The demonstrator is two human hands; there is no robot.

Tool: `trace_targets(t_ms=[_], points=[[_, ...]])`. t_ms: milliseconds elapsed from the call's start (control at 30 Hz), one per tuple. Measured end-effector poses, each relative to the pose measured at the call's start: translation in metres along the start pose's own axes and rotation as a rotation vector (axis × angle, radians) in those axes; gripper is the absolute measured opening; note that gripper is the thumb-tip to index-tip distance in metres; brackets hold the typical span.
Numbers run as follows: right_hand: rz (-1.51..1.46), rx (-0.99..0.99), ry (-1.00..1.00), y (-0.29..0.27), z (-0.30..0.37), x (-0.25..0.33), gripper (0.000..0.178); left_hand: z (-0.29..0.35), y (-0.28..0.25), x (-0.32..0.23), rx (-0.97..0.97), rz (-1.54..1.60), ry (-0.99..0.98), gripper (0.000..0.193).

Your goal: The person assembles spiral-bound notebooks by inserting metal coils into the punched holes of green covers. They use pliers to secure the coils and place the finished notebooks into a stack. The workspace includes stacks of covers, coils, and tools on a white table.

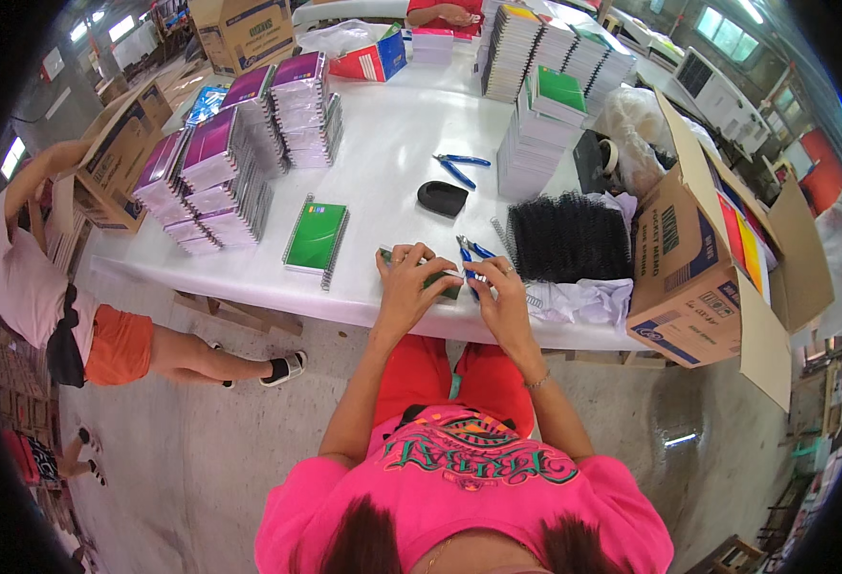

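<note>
My left hand [409,284] is closed over a small dark green notebook [443,284] at the table's near edge, hiding most of it. Close to the notebook's right end, my right hand [504,295] has its fingertips pinched together; what is between them is hidden. Blue-handled pliers [468,251] lie just beyond those fingers, partly covered by them. To the left rests a green spiral notebook [317,235]. Farther out are a black rounded holder [442,198] and a second pair of blue-handled pliers [461,167]. Black binding coils [570,239] are heaped beside my right hand.
Stacks of purple spiral notebooks [215,158] stand at the left, and white stacks with a green cover [559,91] at the far right. An open carton [684,258] flanks the table's right end. A person [43,258] handles another carton [120,158] at the left.
</note>
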State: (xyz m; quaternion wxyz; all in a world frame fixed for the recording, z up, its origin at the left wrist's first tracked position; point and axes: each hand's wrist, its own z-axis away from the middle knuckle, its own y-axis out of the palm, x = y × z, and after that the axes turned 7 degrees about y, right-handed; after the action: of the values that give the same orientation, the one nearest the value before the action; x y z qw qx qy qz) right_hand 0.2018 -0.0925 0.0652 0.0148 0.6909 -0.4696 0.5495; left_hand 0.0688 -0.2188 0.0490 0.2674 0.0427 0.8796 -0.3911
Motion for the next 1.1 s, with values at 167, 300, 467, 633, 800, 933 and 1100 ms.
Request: trace_targets(t_ms=[167, 300, 467, 633, 800, 933, 1100], points=[[-0.007, 0.021, -0.076, -0.001, 0.0, -0.004, 0.025, 0.0, 0.001, 0.001, 0.0, 0.016, -0.002, 0.028], [-0.061, 0.1, 0.018, -0.004, 0.001, -0.001, 0.019, -0.001, 0.0, 0.001, 0.029, 0.006, -0.004, 0.028], [0.016, 0.101, 0.019, -0.006, 0.001, 0.01, 0.016, 0.001, -0.005, 0.0, 0.054, -0.01, 0.026, 0.028], [-0.007, 0.072, 0.052, -0.004, 0.0, 0.007, 0.015, 0.0, -0.007, -0.005, 0.097, -0.051, 0.014, 0.027], [0.16, 0.04, 0.008, 0.001, 0.0, 0.018, 0.014, 0.002, -0.007, -0.007, 0.089, -0.092, 0.004, 0.027], [0.144, 0.032, -0.008, 0.006, -0.001, 0.01, 0.016, 0.001, -0.007, -0.009, 0.091, -0.113, 0.004, 0.026], [0.142, 0.02, -0.019, 0.009, -0.003, 0.009, 0.014, 0.001, -0.007, -0.009, 0.097, -0.099, -0.004, 0.027]])
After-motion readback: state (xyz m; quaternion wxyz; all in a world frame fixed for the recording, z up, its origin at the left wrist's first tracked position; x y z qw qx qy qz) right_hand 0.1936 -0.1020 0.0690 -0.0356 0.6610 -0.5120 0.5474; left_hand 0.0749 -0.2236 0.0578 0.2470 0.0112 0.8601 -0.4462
